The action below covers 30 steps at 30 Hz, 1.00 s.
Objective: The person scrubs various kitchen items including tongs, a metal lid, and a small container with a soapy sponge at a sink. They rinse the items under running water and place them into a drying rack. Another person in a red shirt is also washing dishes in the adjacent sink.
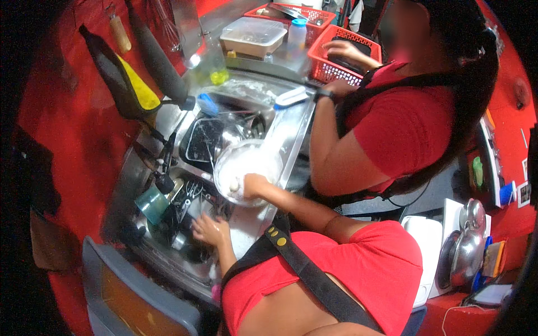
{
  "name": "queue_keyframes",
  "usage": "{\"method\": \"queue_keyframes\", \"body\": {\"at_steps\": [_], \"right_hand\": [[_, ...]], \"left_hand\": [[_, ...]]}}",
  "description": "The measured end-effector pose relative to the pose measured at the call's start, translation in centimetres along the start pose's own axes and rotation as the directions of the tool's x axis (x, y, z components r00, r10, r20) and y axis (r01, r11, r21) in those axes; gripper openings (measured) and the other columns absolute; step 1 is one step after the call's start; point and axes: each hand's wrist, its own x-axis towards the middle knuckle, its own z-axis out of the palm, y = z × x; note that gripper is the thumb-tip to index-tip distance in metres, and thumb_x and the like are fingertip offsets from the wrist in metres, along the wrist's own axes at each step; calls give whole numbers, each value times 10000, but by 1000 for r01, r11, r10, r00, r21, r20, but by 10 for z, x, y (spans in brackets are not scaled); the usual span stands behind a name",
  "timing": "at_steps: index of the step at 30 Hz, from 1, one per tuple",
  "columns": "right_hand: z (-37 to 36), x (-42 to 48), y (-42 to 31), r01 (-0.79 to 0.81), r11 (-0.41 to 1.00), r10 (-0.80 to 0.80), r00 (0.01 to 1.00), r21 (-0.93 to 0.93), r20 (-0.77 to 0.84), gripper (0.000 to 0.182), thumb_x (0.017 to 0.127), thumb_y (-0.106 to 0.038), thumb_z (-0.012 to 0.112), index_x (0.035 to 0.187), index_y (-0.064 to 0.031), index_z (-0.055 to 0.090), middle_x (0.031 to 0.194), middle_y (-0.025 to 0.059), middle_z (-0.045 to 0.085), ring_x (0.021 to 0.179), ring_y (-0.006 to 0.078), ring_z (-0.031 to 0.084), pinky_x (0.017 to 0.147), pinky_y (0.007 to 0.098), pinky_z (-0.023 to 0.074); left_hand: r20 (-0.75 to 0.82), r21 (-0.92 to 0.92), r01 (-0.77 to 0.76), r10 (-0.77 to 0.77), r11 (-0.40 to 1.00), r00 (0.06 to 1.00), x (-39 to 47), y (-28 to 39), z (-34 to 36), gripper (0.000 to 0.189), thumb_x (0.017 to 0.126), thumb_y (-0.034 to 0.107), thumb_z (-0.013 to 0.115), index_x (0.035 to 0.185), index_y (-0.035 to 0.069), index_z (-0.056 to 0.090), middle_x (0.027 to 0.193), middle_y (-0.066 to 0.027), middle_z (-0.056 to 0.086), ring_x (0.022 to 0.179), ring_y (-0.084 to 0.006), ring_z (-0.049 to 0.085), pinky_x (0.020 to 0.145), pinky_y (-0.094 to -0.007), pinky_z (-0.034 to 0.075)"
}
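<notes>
My right hand [253, 185] reaches into a round bowl [269, 161] full of white suds, its fingers closed around something pale that I cannot make out. The bowl sits on the divider between two basins of a stainless steel sink [294, 138]. Lower left, my left hand [211, 231] is spread over the near basin, wet with a little foam and holding nothing. Under and beside it lie metal utensils [194, 189] and a teal cup [152, 204]. The far basin holds a dark rectangular tray [206, 140] and metalware.
A co-worker in a red shirt [403, 122] stands at the right, one hand over a red plastic basket [336, 71]. A scrub brush [291, 98] lies on the sink's rim. Behind are a lidded container [253, 35] and a blue-capped bottle [297, 35]. A grey chair [138, 290] stands lower left.
</notes>
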Motion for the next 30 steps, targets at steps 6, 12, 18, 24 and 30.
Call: {"method": "queue_keyframes", "body": {"at_steps": [6,12,18,24,30], "right_hand": [[34,36,28,87,996,-86,996,12,-37,440,619,-369,642,882,-17,654,875,199,636,834,321,618,734,385,485],[30,37,36,210,978,-210,978,4,-7,624,669,-556,606,985,-19,614,907,237,615,846,371,587,751,397,451],[39,42,38,123,992,-122,990,7,-66,455,615,-340,657,909,7,640,938,215,624,886,322,613,768,376,482],[-1,3,11,174,985,-174,985,12,8,618,661,-563,600,1010,-54,608,959,222,614,898,355,597,777,403,471],[-8,1,10,140,989,-142,990,54,25,686,667,-607,573,1060,-45,577,951,237,608,887,380,590,784,426,460]], "left_hand": [[19,65,-54,53,996,998,45,12,18,474,682,298,645,1110,128,531,1117,-106,524,1191,-293,377,947,-464,276],[211,207,60,-105,976,972,49,-38,38,476,702,304,639,1116,103,516,1192,-128,475,1213,-290,356,957,-457,270],[215,18,-68,62,998,975,64,-40,42,472,703,252,640,1127,97,501,1147,-97,469,1134,-275,423,907,-443,334],[103,-249,-176,206,953,973,124,-7,47,424,762,200,567,1165,98,480,1141,-104,472,1064,-287,487,871,-449,395],[80,-436,-149,203,888,976,207,48,46,430,808,226,557,1190,66,445,1229,-122,439,1074,-345,484,869,-456,408]]}}
